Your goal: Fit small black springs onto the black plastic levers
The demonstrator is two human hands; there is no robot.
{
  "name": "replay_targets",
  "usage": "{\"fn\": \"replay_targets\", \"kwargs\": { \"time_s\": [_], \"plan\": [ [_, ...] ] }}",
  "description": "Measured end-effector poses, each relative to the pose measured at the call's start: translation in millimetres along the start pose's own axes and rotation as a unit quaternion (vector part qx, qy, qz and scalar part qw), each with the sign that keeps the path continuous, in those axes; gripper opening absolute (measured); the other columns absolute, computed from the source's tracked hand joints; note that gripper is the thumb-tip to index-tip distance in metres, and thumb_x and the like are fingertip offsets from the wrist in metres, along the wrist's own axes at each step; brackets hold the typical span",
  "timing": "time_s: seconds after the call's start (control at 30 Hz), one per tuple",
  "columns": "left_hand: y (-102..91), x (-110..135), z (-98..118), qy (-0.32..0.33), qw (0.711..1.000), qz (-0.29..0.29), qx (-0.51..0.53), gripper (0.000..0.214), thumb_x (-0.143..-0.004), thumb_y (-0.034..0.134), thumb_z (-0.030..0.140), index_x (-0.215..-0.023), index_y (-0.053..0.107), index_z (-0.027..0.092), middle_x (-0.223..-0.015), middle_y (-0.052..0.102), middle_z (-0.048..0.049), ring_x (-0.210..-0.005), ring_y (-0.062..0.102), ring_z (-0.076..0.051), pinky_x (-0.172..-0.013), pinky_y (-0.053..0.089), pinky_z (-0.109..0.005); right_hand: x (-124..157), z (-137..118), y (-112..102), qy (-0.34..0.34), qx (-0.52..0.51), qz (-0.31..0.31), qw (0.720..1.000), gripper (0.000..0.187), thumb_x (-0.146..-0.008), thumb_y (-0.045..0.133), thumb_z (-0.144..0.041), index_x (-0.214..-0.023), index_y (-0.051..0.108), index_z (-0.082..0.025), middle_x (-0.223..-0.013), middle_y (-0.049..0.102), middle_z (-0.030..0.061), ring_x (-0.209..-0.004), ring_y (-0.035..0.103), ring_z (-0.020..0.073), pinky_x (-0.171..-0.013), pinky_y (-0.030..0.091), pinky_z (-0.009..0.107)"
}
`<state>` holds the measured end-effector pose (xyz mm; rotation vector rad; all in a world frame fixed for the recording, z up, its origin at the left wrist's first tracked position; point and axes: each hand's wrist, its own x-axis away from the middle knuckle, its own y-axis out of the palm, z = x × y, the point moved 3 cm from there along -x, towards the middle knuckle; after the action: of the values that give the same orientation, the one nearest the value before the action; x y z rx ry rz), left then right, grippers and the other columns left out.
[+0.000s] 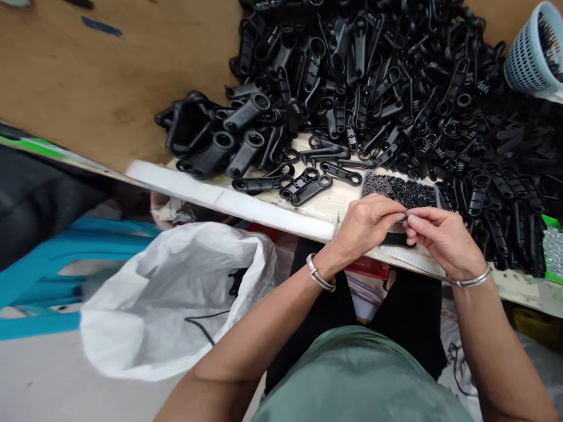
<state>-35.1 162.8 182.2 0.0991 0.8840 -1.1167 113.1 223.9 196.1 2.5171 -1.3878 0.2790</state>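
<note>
My left hand (367, 221) and my right hand (440, 234) meet at the fingertips in front of a clear tray (438, 196) of tiny dark parts (402, 190). Both are closed in a pinch, thumb against forefinger. Between them is something small and dark, too small to name. Below the hands, a black piece (398, 239) lies at the table edge, partly covered by them. Left of the tray rest several loose black plastic arms (312, 190) with ring-shaped ends.
A large heap of black plastic parts (352, 70) fills the table's back and right. A blue basket (528, 58) stands at upper right, and a green tray of small silvery parts (553, 252) at the right edge. An open white sack (132, 305) stands below the table, left.
</note>
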Motion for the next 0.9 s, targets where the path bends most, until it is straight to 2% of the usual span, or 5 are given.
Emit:
{"fn": "replay_targets", "kwargs": {
  "time_s": [0.13,0.3,0.5,0.77,0.9],
  "plan": [
    [-1.5,6,8,-0.008,1.0,0.019,0.015,0.009,-0.084,0.068,0.008,-0.087,0.073,0.014,-0.083,0.076,-0.0025,-0.074,0.067,-0.012,-0.071,0.053,-0.021,11,5,-4,0.009,-0.063,-0.018,0.998,0.027,-0.064,0.09,-0.026,-0.086,0.077,-0.018,-0.08,0.073,0.0031,-0.062,0.066,0.0082,-0.06,0.058,0.015],
    [-2.8,12,19,-0.038,0.998,0.012,0.048,0.008,-0.086,0.067,0.011,-0.088,0.074,0.014,-0.085,0.076,-0.0034,-0.077,0.069,-0.013,-0.072,0.054,-0.023,23,12,0,0.005,-0.116,-0.05,0.992,0.021,-0.067,0.088,-0.025,-0.083,0.076,-0.021,-0.078,0.072,-0.0001,-0.062,0.065,0.0065,-0.059,0.057,0.012],
    [-0.2,18,27,-0.074,0.993,0.017,0.085,0.008,-0.085,0.068,0.011,-0.088,0.074,0.013,-0.084,0.076,-0.0043,-0.077,0.068,-0.013,-0.071,0.055,-0.023,33,21,2,0.002,-0.178,-0.052,0.983,0.02,-0.067,0.088,-0.025,-0.082,0.074,-0.025,-0.078,0.069,-0.0037,-0.061,0.061,0.0041,-0.057,0.055,0.01],
    [3.1,25,32,-0.063,0.994,0.014,0.089,0.008,-0.083,0.069,0.008,-0.086,0.073,0.014,-0.084,0.076,-0.0033,-0.077,0.069,-0.013,-0.073,0.056,-0.024,40,29,0,-0.025,-0.175,-0.037,0.983,0.02,-0.07,0.084,-0.028,-0.084,0.07,-0.025,-0.076,0.063,-0.0048,-0.057,0.051,0.0033,-0.054,0.051,0.01],
    [4.9,26,35,-0.07,0.994,0.003,0.079,0.007,-0.084,0.068,0.01,-0.086,0.073,0.014,-0.083,0.075,-0.0036,-0.077,0.069,-0.014,-0.073,0.056,-0.024,43,31,0,-0.016,-0.193,-0.031,0.981,0.021,-0.069,0.087,-0.03,-0.082,0.072,-0.024,-0.072,0.062,-0.004,-0.054,0.049,0.0034,-0.051,0.049,0.01]
  ]
}}
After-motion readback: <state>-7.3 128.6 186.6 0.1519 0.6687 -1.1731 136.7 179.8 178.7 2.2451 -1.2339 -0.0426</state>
